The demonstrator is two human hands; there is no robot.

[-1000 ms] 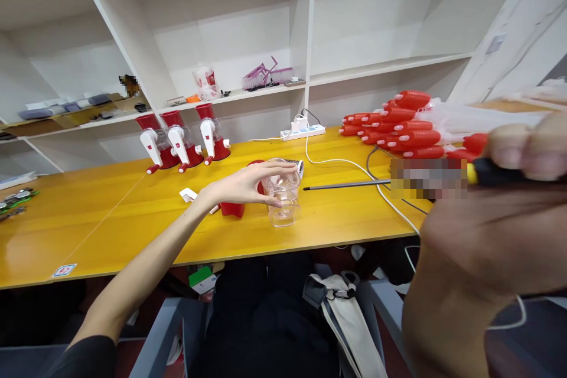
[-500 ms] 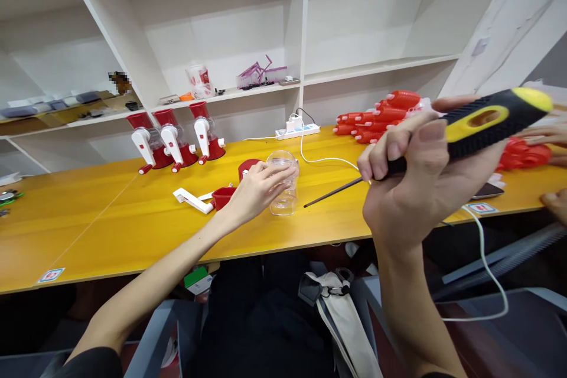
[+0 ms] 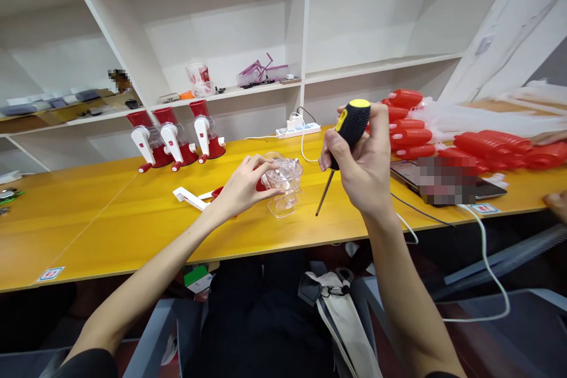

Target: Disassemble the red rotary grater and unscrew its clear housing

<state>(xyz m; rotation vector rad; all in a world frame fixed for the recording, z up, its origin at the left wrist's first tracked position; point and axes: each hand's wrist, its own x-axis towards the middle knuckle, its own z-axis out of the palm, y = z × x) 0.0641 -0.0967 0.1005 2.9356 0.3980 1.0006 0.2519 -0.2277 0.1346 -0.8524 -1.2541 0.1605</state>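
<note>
My right hand (image 3: 363,168) is closed around the black and yellow handle of a screwdriver (image 3: 352,127). Its thin shaft slants down to a tip just above or at the table, right of a clear plastic housing (image 3: 286,180). My left hand (image 3: 245,186) has thumb and fingers around the left side of that housing, which is tilted, its round mouth facing toward me. Partly hidden by the left hand are red plastic parts (image 3: 217,192). A white crank arm (image 3: 189,198) lies left of them on the yellow table (image 3: 146,224).
Three red and white rotary graters (image 3: 208,136) stand at the back left. A power strip (image 3: 299,130) with a white cable sits by the shelf. Rightward are red plastic pieces (image 3: 491,147), a laptop (image 3: 403,174) and another person's hand (image 3: 556,201).
The screwdriver has come down and left with my right hand, turning steeper, toward the clear housing. The housing has tipped toward me, and my left hand has shifted slightly left and down on it.
</note>
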